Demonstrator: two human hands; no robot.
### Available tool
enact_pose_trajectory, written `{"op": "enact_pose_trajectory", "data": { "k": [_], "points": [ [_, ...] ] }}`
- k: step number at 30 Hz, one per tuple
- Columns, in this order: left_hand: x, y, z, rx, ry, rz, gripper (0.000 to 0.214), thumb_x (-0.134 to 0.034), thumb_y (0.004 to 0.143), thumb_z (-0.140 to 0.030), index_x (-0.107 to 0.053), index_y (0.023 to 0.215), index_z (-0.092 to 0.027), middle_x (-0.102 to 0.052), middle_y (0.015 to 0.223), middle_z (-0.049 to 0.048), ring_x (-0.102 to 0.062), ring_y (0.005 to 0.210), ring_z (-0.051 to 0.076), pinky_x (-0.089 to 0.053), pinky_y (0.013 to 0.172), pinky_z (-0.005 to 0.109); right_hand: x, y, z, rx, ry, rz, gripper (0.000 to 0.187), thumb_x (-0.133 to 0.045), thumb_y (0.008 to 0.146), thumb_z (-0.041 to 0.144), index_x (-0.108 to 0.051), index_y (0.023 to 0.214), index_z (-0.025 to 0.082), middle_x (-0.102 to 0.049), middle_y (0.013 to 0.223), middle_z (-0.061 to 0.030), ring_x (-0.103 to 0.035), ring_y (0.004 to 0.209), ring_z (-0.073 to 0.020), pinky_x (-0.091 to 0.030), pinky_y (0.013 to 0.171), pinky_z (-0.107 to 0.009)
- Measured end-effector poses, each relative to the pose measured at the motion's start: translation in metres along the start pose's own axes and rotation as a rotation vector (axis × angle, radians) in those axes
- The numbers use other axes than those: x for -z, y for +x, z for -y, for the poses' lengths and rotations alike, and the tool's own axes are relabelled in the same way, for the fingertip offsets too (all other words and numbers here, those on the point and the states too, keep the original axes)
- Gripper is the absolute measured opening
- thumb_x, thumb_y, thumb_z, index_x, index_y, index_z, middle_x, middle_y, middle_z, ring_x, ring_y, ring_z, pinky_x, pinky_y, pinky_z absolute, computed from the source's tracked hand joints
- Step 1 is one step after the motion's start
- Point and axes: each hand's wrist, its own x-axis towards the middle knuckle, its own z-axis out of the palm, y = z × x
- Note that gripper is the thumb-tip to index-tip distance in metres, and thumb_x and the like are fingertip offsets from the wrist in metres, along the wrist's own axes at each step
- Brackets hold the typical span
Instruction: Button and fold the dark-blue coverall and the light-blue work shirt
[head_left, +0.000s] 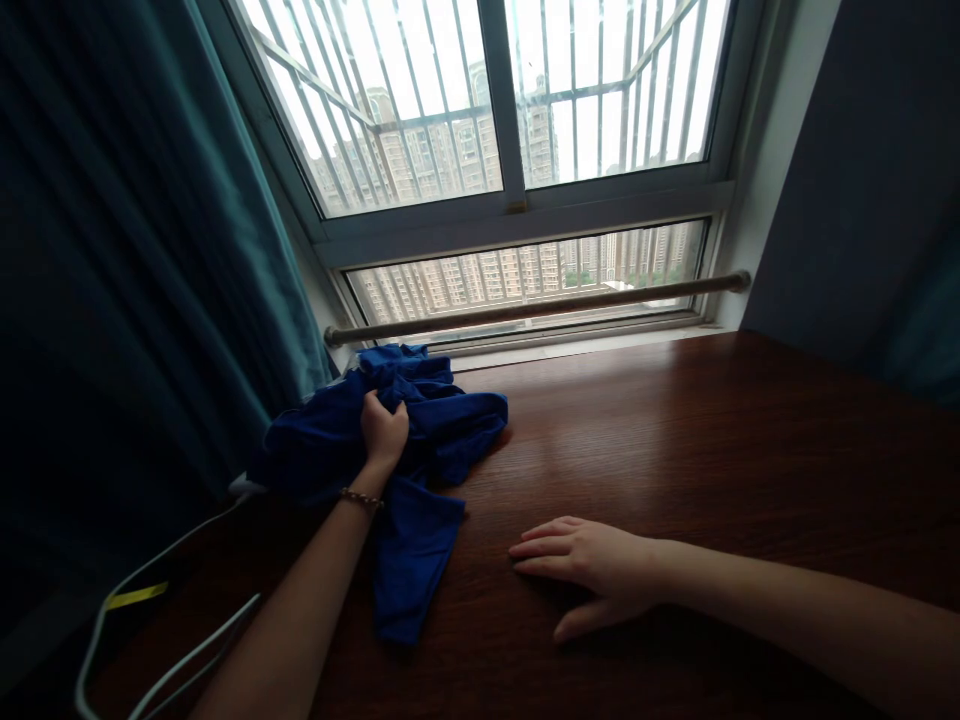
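A crumpled blue garment [457, 420] lies bunched at the back left of the brown wooden desk [637, 430], with a sleeve-like piece hanging toward me. My left hand [385, 428], with a beaded bracelet at the wrist, is closed on the upper folds of the cloth. Its fingertips are partly hidden in the fabric. To the right, my right hand [589, 570] rests palm down on or just above the desk, fingers stretched out and thumb apart. Nothing is in it, and it does not touch the garment.
A white cable [172, 545] with a yellow tag [137, 596] runs along the left side. Teal curtains [247, 230] hang at the left, close to the cloth. A metal rail [540, 307] crosses before the barred window [420, 100]. A dark wall [862, 190] stands at the right.
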Motion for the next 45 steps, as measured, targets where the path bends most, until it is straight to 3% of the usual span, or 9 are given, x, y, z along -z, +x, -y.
{"op": "enact_pose_trajectory", "data": {
  "k": [5,14,21,28,32,37,39,41,45],
  "points": [
    [-0.005,-0.033,-0.019,-0.129,0.198,0.123,0.045,-0.047,0.077,-0.026,-0.038,0.116,-0.006,-0.058,0.100,0.0167,-0.060,0.087,0.028,-0.047,0.074,0.036,0.001,0.000,0.001,-0.003,-0.005,0.021,0.067,-0.054,0.077,0.049,-0.035,0.134,0.019,-0.036,0.137,-0.0072,-0.029,0.126,-0.0224,-0.021,0.104,-0.037],
    [-0.002,-0.065,-0.029,-0.794,0.430,0.355,0.035,-0.035,0.079,-0.006,-0.046,0.112,-0.012,-0.055,0.096,0.0112,-0.055,0.085,0.021,-0.045,0.073,0.030,-0.002,0.000,0.000,-0.005,0.000,-0.021,0.066,-0.056,0.075,0.047,-0.037,0.133,0.019,-0.038,0.136,-0.0076,-0.031,0.125,-0.0223,-0.022,0.104,-0.037],
    [0.005,-0.090,-0.048,-1.168,0.198,0.458,0.037,-0.026,0.087,-0.009,-0.048,0.114,-0.020,-0.058,0.087,0.0063,-0.056,0.083,0.016,-0.046,0.077,0.028,-0.002,0.002,0.000,-0.001,0.001,-0.025,0.066,-0.057,0.075,0.045,-0.038,0.132,0.019,-0.039,0.134,-0.0085,-0.032,0.124,-0.0223,-0.022,0.103,-0.037],
    [0.011,-0.116,-0.072,-1.382,0.105,0.377,0.036,-0.024,0.088,-0.007,-0.046,0.115,-0.016,-0.060,0.084,0.0056,-0.058,0.081,0.015,-0.048,0.078,0.028,-0.003,0.001,0.002,-0.001,-0.004,-0.041,0.065,-0.058,0.075,0.044,-0.039,0.131,0.018,-0.040,0.134,-0.0090,-0.033,0.124,-0.0225,-0.024,0.103,-0.036],
    [0.023,-0.136,-0.093,-1.346,0.002,0.422,0.037,-0.021,0.088,-0.007,-0.044,0.117,-0.014,-0.058,0.085,0.0064,-0.057,0.081,0.015,-0.047,0.077,0.027,-0.004,0.002,0.000,0.031,-0.047,-0.045,0.066,-0.056,0.076,0.043,-0.037,0.132,0.015,-0.041,0.133,-0.0110,-0.034,0.123,-0.0221,-0.025,0.103,-0.036],
    [0.046,-0.167,-0.121,-1.157,-0.227,0.711,0.041,-0.031,0.086,-0.011,-0.037,0.125,-0.019,-0.055,0.091,0.0042,-0.055,0.075,0.013,-0.048,0.069,0.024,-0.014,0.000,0.002,0.143,-0.256,-0.129,0.050,-0.052,0.078,0.044,-0.052,0.116,0.011,-0.055,0.115,-0.0140,-0.051,0.105,-0.0232,-0.043,0.086,-0.032],
    [0.062,-0.173,-0.133,-1.064,-0.409,0.880,0.049,-0.038,0.081,-0.009,-0.034,0.128,-0.021,-0.053,0.100,0.0048,-0.054,0.085,0.014,-0.047,0.077,0.026,-0.017,-0.002,0.008,0.240,-0.383,-0.211,0.034,-0.049,0.081,0.043,-0.061,0.093,0.013,-0.063,0.084,-0.0089,-0.059,0.072,-0.0172,-0.047,0.061,-0.027],
    [0.079,-0.174,-0.146,-0.977,-0.606,1.037,0.054,-0.041,0.079,-0.007,-0.031,0.130,-0.021,-0.051,0.110,0.0059,-0.051,0.099,0.015,-0.044,0.086,0.027,-0.016,-0.006,0.018,0.350,-0.481,-0.325,0.032,-0.045,0.083,0.043,-0.059,0.071,0.017,-0.054,0.057,-0.0018,-0.047,0.045,-0.0114,-0.036,0.041,-0.026],
    [0.108,-0.157,-0.163,-0.916,-0.808,1.222,0.052,-0.046,0.078,-0.009,-0.037,0.128,-0.018,-0.049,0.120,0.0091,-0.046,0.111,0.017,-0.039,0.095,0.030,0.004,-0.011,0.033,0.307,-0.578,-0.668,0.025,-0.044,0.084,0.033,-0.053,0.066,0.019,-0.044,0.049,0.0012,-0.040,0.042,-0.0115,-0.033,0.043,-0.029]
  ]
}}
